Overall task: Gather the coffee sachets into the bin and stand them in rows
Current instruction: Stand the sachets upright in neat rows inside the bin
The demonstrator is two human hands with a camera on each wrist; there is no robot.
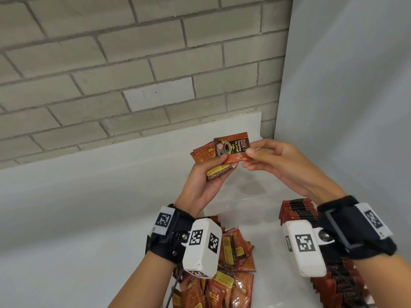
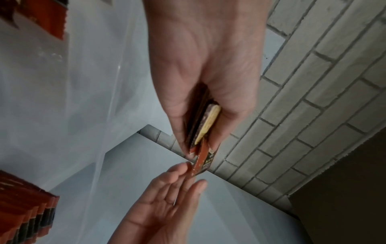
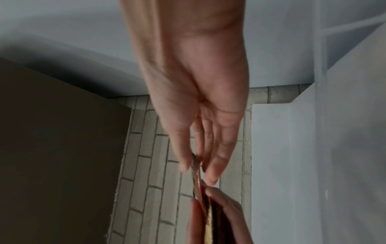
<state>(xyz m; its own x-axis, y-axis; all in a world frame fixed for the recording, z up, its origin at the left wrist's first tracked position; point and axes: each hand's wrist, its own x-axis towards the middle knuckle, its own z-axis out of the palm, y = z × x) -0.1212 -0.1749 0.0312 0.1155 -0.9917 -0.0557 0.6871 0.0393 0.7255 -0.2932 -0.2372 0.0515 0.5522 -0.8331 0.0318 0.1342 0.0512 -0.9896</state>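
Observation:
My left hand [image 1: 213, 167] is raised above the bin and grips a small stack of red-orange coffee sachets [image 1: 219, 171]. The front sachet [image 1: 233, 148], printed with a black coffee label, sticks out to the right. My right hand [image 1: 246, 155] pinches its right edge between thumb and fingers. In the left wrist view the stack [image 2: 205, 125] shows edge-on in my left hand [image 2: 200, 147], with my right hand [image 2: 188, 173] at the sachet's tip. The right wrist view shows my right hand [image 3: 196, 168] pinching the sachet's edge [image 3: 197, 180].
A loose pile of sachets [image 1: 233, 261] lies under my left wrist. A row of standing sachets [image 1: 298, 210] runs under my right wrist, also visible as the row [image 2: 31, 213]. The bin's translucent wall [image 2: 87, 92] rises beside it. A brick wall [image 1: 133, 74] stands behind.

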